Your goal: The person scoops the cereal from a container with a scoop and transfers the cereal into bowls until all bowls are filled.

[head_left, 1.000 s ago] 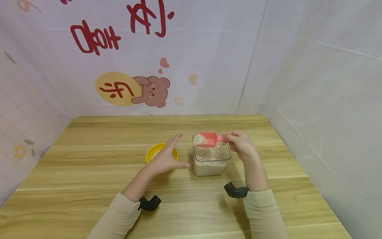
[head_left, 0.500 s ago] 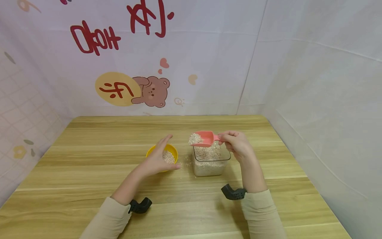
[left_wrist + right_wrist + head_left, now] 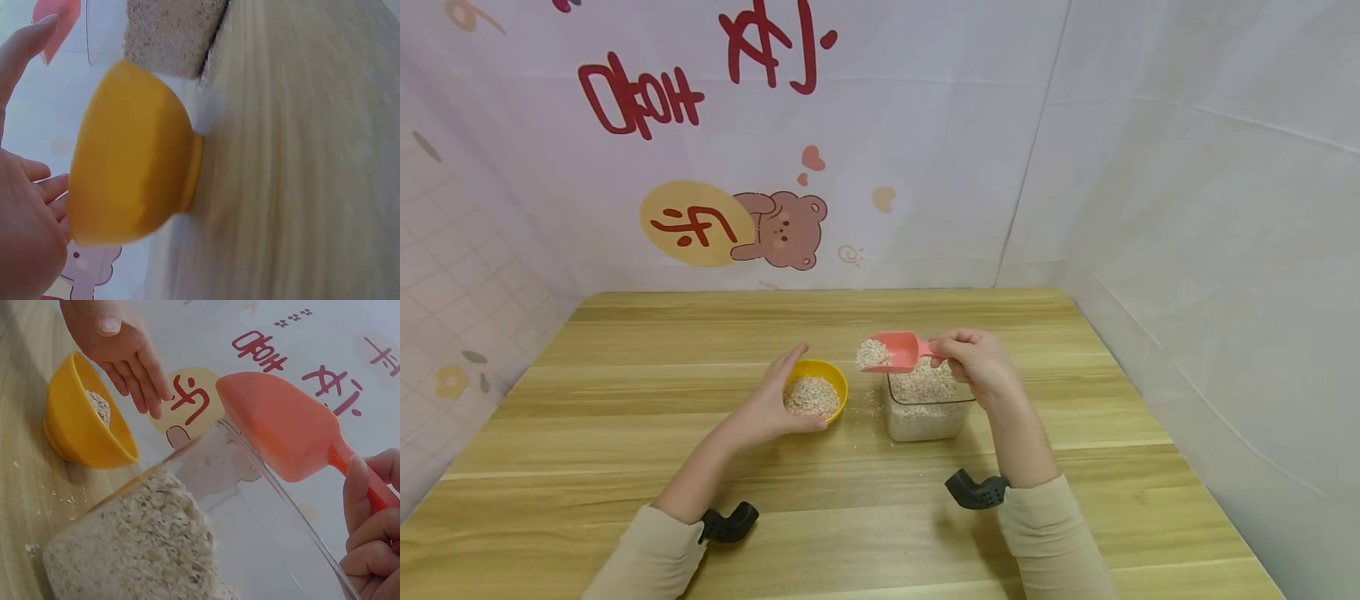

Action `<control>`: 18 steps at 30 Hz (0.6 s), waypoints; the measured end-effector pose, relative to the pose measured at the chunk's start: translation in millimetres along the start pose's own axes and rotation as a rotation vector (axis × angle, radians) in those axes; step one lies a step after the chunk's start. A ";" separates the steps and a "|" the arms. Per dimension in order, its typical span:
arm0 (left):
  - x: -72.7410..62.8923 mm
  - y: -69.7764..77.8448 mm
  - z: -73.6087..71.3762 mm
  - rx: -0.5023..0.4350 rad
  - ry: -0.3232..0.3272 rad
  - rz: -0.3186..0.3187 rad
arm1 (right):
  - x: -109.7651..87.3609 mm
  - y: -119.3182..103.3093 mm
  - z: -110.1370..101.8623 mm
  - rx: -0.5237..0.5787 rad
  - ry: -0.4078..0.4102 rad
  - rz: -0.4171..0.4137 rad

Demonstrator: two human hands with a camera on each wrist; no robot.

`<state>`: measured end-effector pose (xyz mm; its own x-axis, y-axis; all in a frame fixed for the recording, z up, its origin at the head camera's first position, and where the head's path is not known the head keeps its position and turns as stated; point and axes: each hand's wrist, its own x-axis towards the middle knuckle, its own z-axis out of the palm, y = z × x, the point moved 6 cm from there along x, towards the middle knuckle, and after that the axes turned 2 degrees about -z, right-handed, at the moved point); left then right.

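A pink scoop (image 3: 906, 350) carries a heap of rolled oats (image 3: 873, 353) at its front. My right hand (image 3: 976, 364) pinches its handle, and the scoop is held just above the left side of a clear square container (image 3: 927, 427) of oats. In the right wrist view the fingers curl round the scoop handle (image 3: 369, 484). To the left stands a yellow bowl (image 3: 831, 372) with oats in it. My left hand (image 3: 763, 412) is spread beside the bowl, thumb near its front and fingers behind. In the left wrist view the palm (image 3: 25, 219) faces the bowl's rim; whether it touches cannot be told.
Loose oat flakes (image 3: 871, 406) lie on the wooden table (image 3: 865, 517) between bowl and container. A printed cloth wall (image 3: 910, 167) rises behind the table, with another at the right. Each wrist wears a black mount (image 3: 730, 523).
My right hand has moved the oat-laden scoop left, from over the container toward the bowl. My left hand has drawn left from across the bowl to its left side, uncovering the oats inside.
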<state>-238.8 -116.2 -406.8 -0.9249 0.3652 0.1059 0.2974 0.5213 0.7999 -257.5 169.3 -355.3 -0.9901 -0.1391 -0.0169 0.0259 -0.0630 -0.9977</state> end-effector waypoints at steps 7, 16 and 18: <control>-4.6 -12.4 -4.1 0.028 -0.008 -0.016 | 3.8 4.1 11.5 -0.069 -0.004 0.033; -4.2 -23.6 -7.4 0.042 -0.016 -0.055 | 16.9 3.0 25.9 -0.193 -0.028 0.060; -3.9 -25.3 -8.2 0.037 -0.016 -0.061 | 19.8 1.9 29.2 -0.216 -0.034 0.064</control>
<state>-244.7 -137.2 -422.7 -0.9378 0.3439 0.0481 0.2494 0.5707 0.7823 -273.0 137.6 -355.7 -0.9821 -0.1696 -0.0820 0.0548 0.1593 -0.9857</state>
